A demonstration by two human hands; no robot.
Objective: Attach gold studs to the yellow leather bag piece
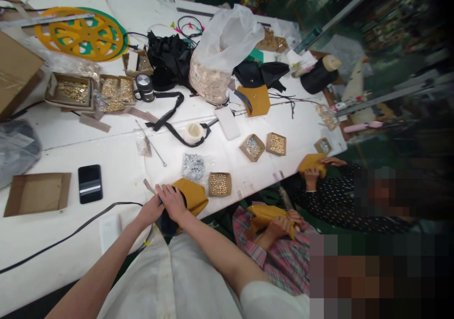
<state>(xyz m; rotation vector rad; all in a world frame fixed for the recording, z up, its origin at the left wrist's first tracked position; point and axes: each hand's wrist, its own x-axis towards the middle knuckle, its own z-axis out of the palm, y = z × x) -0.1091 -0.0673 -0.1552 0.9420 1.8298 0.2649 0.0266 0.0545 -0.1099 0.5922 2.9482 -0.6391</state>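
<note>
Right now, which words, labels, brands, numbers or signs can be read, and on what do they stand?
None can be read.
Big plastic bag: small label, too small to read.
Bag at left edge: pale patch, maybe a label, too blurred.
Phone: no readable text on it.

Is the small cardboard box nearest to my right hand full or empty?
Partly filled: beside the yellow pouch under your right hand, the cardboard box holds scattered gold-coloured pieces, with bare cardboard showing between.

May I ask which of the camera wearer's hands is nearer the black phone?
Left: the left hand is to the right of the black phone; the right hand is farther right, at a yellow pouch.
</note>
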